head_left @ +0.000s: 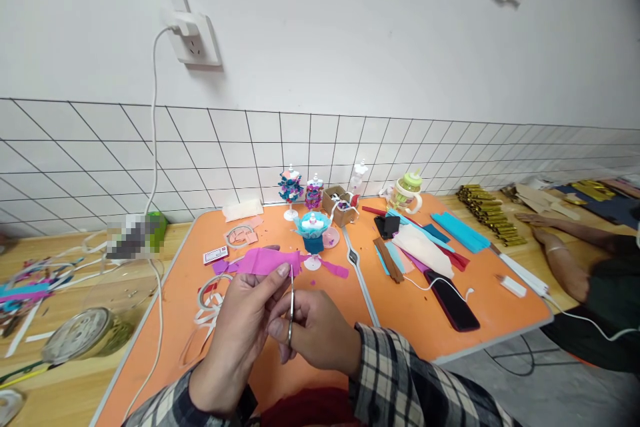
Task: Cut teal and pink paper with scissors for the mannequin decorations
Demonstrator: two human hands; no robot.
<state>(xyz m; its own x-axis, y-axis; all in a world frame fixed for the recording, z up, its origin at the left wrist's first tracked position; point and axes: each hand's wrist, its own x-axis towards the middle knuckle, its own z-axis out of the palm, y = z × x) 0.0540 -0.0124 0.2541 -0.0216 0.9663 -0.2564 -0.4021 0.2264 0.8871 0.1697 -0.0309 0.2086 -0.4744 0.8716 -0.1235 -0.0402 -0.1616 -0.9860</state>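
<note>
My left hand (245,310) pinches a strip of magenta crepe paper (263,261) near its right end. In my right hand (317,327) is a pair of small scissors (292,310), fingers closed round the handles. The blades point away from me and meet the paper just right of my left thumb. Just beyond the paper stands a miniature dress form (314,240) with a teal bodice and a light blue ruffle. A loose magenta scrap (335,270) lies to the right of its white base.
Two decorated dress forms (291,188) and a cardboard box (340,207) stand by the wall. Rolls of tape (241,235) lie left. Crepe strips (460,232), a phone (453,300) and a lidded cup (407,192) are right. Another person's arms (560,260) rest on the neighbouring table.
</note>
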